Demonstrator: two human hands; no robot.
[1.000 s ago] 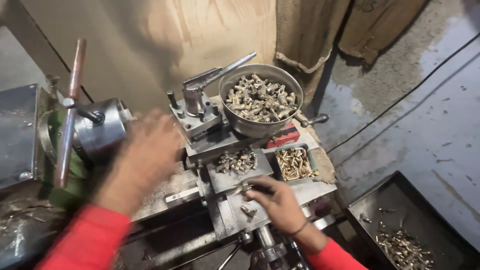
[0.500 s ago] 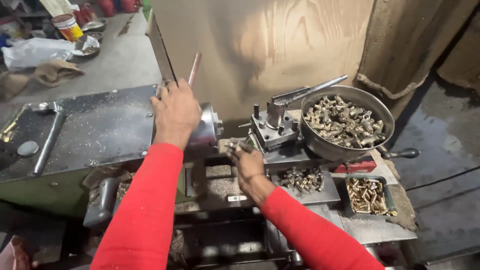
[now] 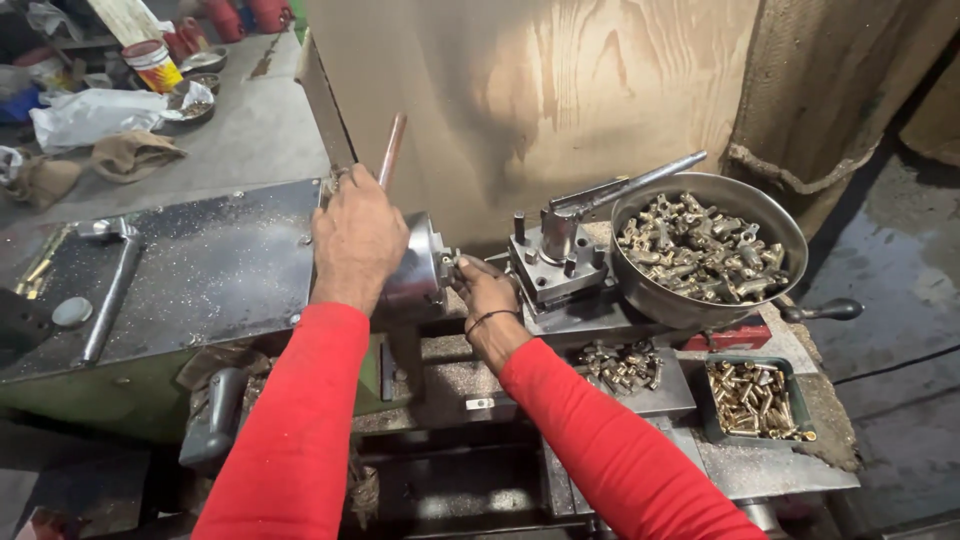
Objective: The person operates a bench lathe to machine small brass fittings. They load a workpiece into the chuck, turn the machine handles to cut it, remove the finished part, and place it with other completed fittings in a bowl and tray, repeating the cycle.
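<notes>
1. While both red sleeves reach over the lathe, the left hand (image 3: 358,240) lies closed over the top of the shiny chuck (image 3: 418,268), fingers curled around a copper-coloured lever (image 3: 391,148) that rises just beyond the knuckles.
2. Just to the right of that hand, the right hand (image 3: 487,293) sits at the chuck's face, its fingertips pinched together on a small brass part (image 3: 447,264); how firmly it is seated cannot be told.
3. Beside the right hand, on its far side, stands the square tool post (image 3: 553,262) with a long steel handle (image 3: 628,184) angled up and away.
4. Further right, well apart from both hands, a round metal pan (image 3: 706,310) holds a heap of brass fittings.
5. Near the right forearm lies a loose pile of fittings (image 3: 622,365), and beyond it a green tray (image 3: 790,378) of smaller brass pieces.
</notes>
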